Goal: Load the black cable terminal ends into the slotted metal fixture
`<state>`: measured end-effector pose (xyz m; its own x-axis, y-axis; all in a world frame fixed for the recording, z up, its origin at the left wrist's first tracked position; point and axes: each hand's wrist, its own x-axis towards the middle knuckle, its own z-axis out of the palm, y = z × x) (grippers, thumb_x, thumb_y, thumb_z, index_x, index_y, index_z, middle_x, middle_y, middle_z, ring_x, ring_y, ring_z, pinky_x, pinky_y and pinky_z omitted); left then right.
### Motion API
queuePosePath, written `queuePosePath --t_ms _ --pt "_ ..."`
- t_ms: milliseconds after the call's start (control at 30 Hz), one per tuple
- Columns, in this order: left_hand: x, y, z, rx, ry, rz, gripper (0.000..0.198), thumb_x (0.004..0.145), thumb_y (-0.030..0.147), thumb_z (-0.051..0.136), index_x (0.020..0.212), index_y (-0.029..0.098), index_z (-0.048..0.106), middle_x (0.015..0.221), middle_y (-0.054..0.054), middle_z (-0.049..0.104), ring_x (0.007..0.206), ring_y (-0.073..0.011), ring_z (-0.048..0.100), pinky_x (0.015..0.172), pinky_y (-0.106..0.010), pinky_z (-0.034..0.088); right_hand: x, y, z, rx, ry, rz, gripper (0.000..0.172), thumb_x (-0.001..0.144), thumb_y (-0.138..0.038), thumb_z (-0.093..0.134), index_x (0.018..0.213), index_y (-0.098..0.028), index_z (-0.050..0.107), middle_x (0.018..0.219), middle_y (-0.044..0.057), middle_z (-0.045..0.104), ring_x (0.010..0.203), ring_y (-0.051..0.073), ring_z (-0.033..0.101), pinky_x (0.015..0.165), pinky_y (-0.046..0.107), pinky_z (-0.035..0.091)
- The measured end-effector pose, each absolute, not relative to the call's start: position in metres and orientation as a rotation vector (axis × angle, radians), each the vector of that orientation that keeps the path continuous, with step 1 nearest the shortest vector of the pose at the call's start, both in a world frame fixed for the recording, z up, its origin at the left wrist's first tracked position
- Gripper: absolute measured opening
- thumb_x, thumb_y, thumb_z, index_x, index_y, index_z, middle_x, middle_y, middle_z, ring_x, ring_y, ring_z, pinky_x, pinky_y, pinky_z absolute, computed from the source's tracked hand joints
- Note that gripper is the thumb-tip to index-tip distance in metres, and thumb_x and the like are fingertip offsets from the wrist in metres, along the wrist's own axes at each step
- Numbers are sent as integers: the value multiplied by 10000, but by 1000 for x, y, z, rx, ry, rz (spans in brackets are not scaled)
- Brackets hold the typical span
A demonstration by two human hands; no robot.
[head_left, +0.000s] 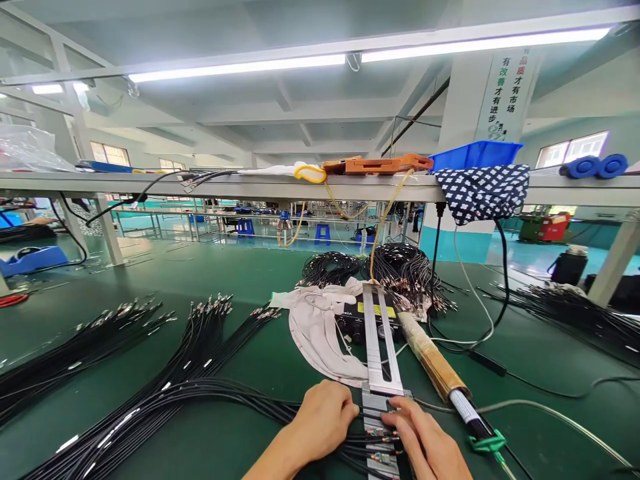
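At the bottom middle both my hands rest on a row of black cables [190, 390] laid across a long metal fixture [380, 353] on the green bench. My left hand [320, 420] is closed in a loose fist, pressing on the cables just left of the fixture. My right hand [425, 440] has its fingers bent and pressed on the cable ends with small connectors [383, 440] on the fixture. Right of the fixture lies a soldering iron [440, 370] with a tape-wrapped handle.
Bundles of black cables [75, 353] fan out on the left and lie coiled behind [400, 267]. White cloth [320, 333] lies under the fixture. A raised shelf [250, 185] carries a blue bin [475, 155], orange trays and a dotted cloth [483, 190].
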<state>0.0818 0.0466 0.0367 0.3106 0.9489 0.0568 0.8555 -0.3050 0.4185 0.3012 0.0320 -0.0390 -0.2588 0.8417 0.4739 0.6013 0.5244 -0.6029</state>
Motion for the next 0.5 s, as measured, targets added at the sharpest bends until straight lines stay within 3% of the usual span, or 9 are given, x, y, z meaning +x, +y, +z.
queuePosePath --t_ms 200,333,500 --pt "90 52 33 2131 1750 468 268 793 412 629 621 207 644 660 10 648 705 -185 592 595 -262 323 296 29 -21 -961 -2162 41 276 1030 -266 375 1296 -237 441 1082 21 719 973 203 687 812 284 570" --pt "94 63 37 2040 1774 395 297 715 417 694 523 210 599 537 41 558 610 -160 566 519 -247 272 288 25 -12 -964 -2147 -46 251 1045 -281 310 1222 -191 463 1012 64 731 871 217 713 706 298 587" --pt "98 58 37 2052 1820 381 228 719 388 715 608 205 638 668 7 644 728 -199 609 579 -255 333 280 25 -16 -982 -2092 -18 331 1052 -343 274 1120 -183 555 947 73 731 833 217 713 693 295 581"
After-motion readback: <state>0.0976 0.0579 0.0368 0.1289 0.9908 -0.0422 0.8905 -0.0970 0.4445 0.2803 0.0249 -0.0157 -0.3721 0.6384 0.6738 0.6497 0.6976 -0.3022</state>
